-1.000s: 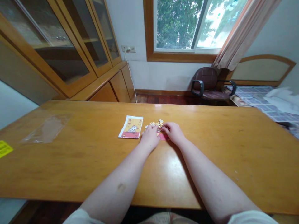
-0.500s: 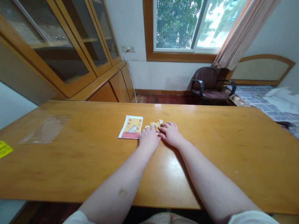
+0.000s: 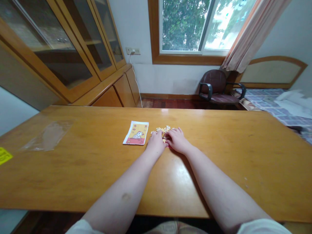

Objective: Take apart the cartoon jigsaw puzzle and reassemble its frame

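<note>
A small heap of jigsaw puzzle pieces (image 3: 163,129), pale and yellowish, lies on the table just beyond my fingers. My left hand (image 3: 156,143) is at the left side of the heap, its fingers bent down around pieces, its thumb pointing towards the other hand. Opposite it, my right hand (image 3: 177,140) curls its fingers in on pieces at the heap's right side. Some pink shows beneath the fingers, and the fingertips are partly hidden. Left of my hands lies a picture card (image 3: 136,133) with a white animal on yellow and pink.
A clear plastic bag (image 3: 50,136) lies flat at the left of the wooden table (image 3: 97,175). Near the table's left edge is a yellow label (image 3: 5,155). Past the far edge stand a glass-door cabinet (image 3: 97,74), a maroon armchair (image 3: 215,86) and a bed (image 3: 275,100).
My right hand's fingers have drawn in and curled more, uncovering pieces on the far side. The left hand has shifted very slightly. The card lies as before.
</note>
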Available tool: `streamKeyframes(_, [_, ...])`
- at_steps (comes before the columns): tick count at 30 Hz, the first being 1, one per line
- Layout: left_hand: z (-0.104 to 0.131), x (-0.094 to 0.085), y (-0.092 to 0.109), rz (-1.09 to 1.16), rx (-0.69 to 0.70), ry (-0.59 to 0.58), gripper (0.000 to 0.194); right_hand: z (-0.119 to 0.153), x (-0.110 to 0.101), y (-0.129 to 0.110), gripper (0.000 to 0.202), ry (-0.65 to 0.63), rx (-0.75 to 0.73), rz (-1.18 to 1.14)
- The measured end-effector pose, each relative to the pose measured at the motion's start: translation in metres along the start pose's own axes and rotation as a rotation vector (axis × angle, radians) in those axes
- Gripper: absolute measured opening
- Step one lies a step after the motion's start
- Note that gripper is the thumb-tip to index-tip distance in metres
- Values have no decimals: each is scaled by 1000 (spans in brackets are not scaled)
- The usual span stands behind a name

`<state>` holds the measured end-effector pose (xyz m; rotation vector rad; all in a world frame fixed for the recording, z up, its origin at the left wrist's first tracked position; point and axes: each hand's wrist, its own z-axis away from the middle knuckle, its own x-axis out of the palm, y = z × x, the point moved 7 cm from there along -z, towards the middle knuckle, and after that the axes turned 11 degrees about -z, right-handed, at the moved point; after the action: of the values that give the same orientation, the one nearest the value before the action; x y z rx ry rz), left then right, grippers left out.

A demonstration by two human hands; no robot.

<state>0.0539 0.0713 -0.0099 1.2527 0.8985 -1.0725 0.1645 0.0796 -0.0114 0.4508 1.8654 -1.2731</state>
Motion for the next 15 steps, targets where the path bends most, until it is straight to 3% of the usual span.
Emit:
streamKeyframes(4, [-2,4,1,100,33,-48,49,0,1,1,29,-36,16,39])
streamKeyframes(8, [-3,8,1,82,61,-91,34,1,-1,1,21,-36,32,63])
streamKeyframes(15, [-5,10,-1,55,73,-83,35,0,-2,7,8,38,55,22])
